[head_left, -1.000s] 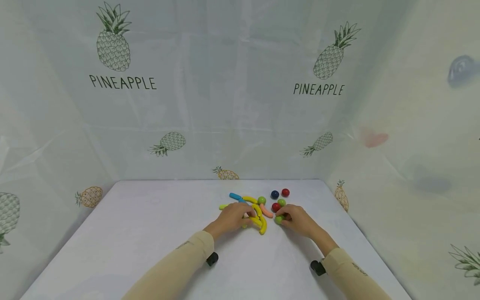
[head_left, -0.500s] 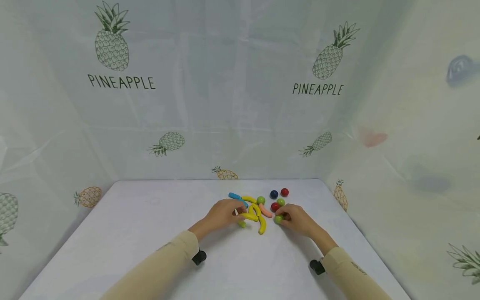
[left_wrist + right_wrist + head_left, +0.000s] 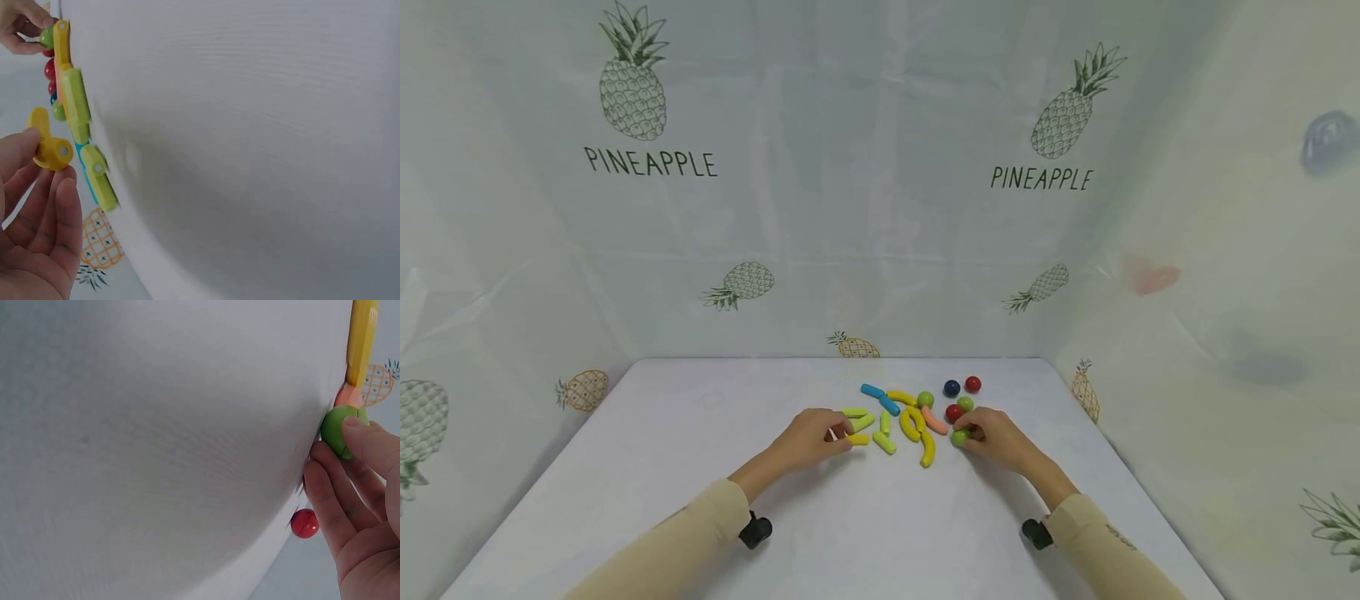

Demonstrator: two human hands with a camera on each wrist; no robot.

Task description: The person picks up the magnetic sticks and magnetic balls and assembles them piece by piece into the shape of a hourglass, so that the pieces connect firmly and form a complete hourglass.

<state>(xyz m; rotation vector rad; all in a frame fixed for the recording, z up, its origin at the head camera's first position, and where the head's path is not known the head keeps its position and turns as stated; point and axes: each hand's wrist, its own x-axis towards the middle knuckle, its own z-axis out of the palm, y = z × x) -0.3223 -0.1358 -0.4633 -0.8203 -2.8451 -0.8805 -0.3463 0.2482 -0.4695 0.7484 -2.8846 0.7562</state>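
The left hand (image 3: 811, 437) pinches a yellow piece (image 3: 857, 439) between thumb and fingertips, near the left end of the group; the fingers hide one end of it in the head view. Whether it touches the table (image 3: 865, 525) cannot be told. The hand partly covers the ends of two lime pieces (image 3: 862, 422) just beyond it, and the left edge of the left wrist view cuts it off.

The right hand (image 3: 997, 437) has its thumb and fingers clamped on a green ball (image 3: 959, 437), right of the yellow bananas (image 3: 928, 448); the thumb covers part of the ball. In the right wrist view the hand runs out of frame at the right, and something red behind its fingers is almost wholly hidden. A red ball (image 3: 953, 412) lies just beyond the held ball, close to a second green ball (image 3: 965, 403).

Both sleeves (image 3: 662, 550) are cut off at the near edge; a black wrist camera (image 3: 756, 531) shows below the left cuff.

The table is white and smooth, with soft shadows under the arms. A pale sheet (image 3: 850, 208) with pineapple prints hangs at the far side and both sides, creased and slightly shiny; blue and red patches on its right are blurred.
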